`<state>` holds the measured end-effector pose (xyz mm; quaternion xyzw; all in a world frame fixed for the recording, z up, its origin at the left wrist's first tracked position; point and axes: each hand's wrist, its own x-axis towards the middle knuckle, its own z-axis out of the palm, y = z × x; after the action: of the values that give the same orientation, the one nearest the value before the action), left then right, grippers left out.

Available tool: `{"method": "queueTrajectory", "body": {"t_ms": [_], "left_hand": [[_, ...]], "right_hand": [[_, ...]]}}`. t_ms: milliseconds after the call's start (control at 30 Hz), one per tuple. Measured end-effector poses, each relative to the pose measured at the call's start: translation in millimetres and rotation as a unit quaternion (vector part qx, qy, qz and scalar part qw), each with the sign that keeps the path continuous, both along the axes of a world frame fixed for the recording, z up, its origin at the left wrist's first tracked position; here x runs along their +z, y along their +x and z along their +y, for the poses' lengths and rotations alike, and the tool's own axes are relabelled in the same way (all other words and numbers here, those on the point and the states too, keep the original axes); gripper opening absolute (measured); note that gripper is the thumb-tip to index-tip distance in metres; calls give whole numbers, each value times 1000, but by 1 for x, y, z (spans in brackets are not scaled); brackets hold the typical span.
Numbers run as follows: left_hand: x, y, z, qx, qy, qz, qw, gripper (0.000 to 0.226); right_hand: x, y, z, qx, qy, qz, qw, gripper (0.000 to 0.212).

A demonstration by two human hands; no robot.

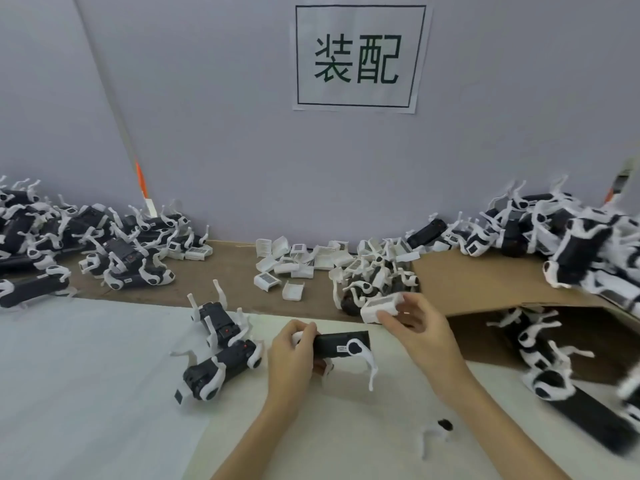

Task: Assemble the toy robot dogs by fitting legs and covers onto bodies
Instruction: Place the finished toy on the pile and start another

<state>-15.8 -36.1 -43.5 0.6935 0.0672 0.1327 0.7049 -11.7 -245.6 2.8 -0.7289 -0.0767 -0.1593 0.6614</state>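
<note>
My left hand (294,355) grips a black toy dog body (337,342) with white legs hanging from it, just above the white table sheet. My right hand (412,318) holds a white cover (381,306) by its end, a little above and to the right of the body, apart from it. Two black-and-white dogs (221,348) lie on the sheet to the left of my left hand, legs sticking up.
Loose white covers (298,265) are scattered at the back centre. Heaps of dogs fill the back left (69,237) and the right (571,244). An open cardboard box (485,282) with more dogs sits at right. A loose white leg (433,438) lies near the front.
</note>
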Motion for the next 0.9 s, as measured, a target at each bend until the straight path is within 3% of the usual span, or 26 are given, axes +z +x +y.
{"method": "queueTrajectory", "body": {"t_ms": [233,467,600,767,900], "left_hand": [[5,-17,-10,-34,140,-102,984,25],[13,-29,-17,-72,151,-179,970,48],[12,-28,-16,-71,207,-191,957,49],[12,-28,-15,-74,193,-177,962,51],[13,-29,-16,-75,184,-170,965,53]], "right_hand": [[-18,-41,-3,31,174,78,981,34],[-23,-48,5,16,118,68,991,31],[-20,-49,3,-28,141,18,989,33],[-20,-53,3,-61,93,-18,994,41],[-24,-50,1,-77,52,-27,995,18]]}}
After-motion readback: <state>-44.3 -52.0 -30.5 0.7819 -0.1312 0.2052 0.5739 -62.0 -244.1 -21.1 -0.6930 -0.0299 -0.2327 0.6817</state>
